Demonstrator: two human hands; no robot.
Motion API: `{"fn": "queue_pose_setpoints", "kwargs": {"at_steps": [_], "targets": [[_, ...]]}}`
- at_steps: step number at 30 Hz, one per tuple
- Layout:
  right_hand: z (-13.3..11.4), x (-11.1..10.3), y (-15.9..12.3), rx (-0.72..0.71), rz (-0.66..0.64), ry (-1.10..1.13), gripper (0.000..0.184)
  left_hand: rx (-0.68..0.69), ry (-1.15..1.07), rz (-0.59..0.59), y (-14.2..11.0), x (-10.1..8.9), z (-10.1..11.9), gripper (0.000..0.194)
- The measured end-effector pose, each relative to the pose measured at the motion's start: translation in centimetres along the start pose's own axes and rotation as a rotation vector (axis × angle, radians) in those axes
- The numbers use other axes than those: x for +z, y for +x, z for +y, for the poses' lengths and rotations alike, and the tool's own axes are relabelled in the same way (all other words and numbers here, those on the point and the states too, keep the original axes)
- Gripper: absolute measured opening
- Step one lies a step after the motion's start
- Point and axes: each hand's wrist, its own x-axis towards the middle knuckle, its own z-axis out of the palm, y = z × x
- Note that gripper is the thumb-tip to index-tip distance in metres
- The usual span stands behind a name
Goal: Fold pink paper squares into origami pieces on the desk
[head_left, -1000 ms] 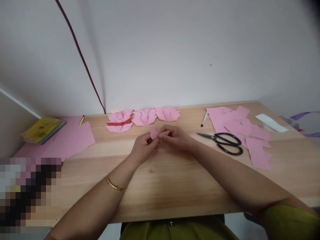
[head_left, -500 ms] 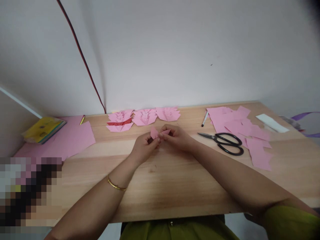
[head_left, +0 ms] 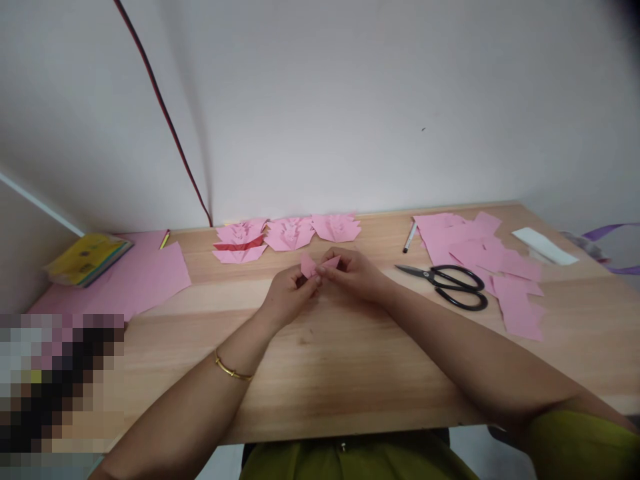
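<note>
Between my two hands, above the middle of the wooden table (head_left: 320,373), is a small folded piece of pink paper (head_left: 307,265). My left hand (head_left: 289,293) pinches its left side between thumb and fingers. The thumb and fingers of my right hand (head_left: 356,275) are closed on the other side, close against the left thumb. Two pointed flaps stick up from the fold; its lower part is hidden by my fingers. Just beyond my hands, folded pink paper pieces (head_left: 290,235) lie in a row along the wall, with one red strip (head_left: 240,245) among those at the left.
Black-handled scissors (head_left: 457,268) lie right of my hands, beside loose pink paper pieces (head_left: 463,240), a marker pen (head_left: 410,237) and a white strip (head_left: 545,246). At left, a yellow packet (head_left: 90,259) rests on large pink sheets (head_left: 160,280) near a yellow pencil (head_left: 165,240). A cable (head_left: 165,113) runs down the wall.
The folded paper's right flap shows slightly more above my right fingers. Both hands keep nearly the same place and grip.
</note>
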Motion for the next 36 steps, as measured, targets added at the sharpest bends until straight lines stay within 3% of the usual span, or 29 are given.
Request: {"fn": "queue_pose_setpoints", "kwargs": {"at_steps": [19, 36], "targets": [[-0.31, -0.08, -0.04, -0.01, -0.062, 0.055, 0.025, -0.009, -0.022, 0.025, -0.15, 0.03, 0.32, 0.032], [-0.66, -0.12, 0.09, -0.051, -0.024, -0.101, 0.032, 0.011, -0.049, -0.007, -0.05, 0.08, 0.01, 0.028]]}}
